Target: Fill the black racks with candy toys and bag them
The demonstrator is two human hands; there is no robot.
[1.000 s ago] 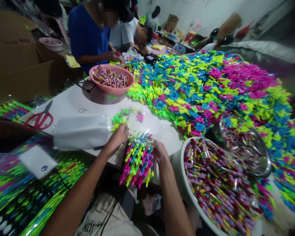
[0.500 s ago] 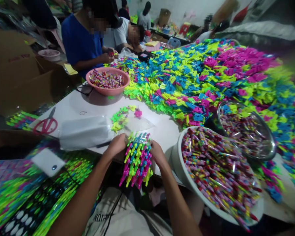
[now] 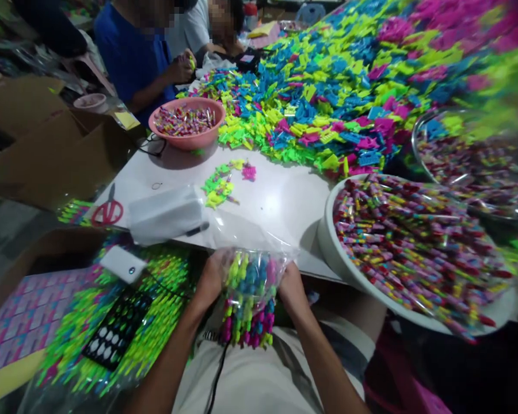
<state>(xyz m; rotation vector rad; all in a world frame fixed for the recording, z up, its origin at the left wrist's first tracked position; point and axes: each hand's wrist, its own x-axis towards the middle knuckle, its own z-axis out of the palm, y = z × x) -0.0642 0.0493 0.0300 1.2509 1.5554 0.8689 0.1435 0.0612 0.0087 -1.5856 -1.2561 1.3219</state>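
Observation:
A bundle of small pink, yellow, green and blue plastic pieces point(image 3: 248, 325) is between my hands above my lap. A clear plastic bag point(image 3: 259, 233) covers its upper part, while the lower ends stick out. My left hand point(image 3: 213, 280) is closed at the bag's left side, and my right hand point(image 3: 290, 283) is closed at its right side. The fingertips are partly hidden by the bag and bundle. Behind the bag, a stack of clear flat bags point(image 3: 166, 213) lies on the white table point(image 3: 280, 198), with a dark pen-like object point(image 3: 197, 229) beside it.
A white tub point(image 3: 328, 230) of small wrapped sticks stands to the right. Red-handled scissors point(image 3: 107, 213) lie left, and a pink basin point(image 3: 185, 138) sits farther back. Loose plastic pieces point(image 3: 311, 109) are heaped behind. A co-worker in blue point(image 3: 127, 57) is at the far left.
The clear bag now covers more of the bundle and spreads above it. The view has tilted down and my hands sit slightly lower and farther apart.

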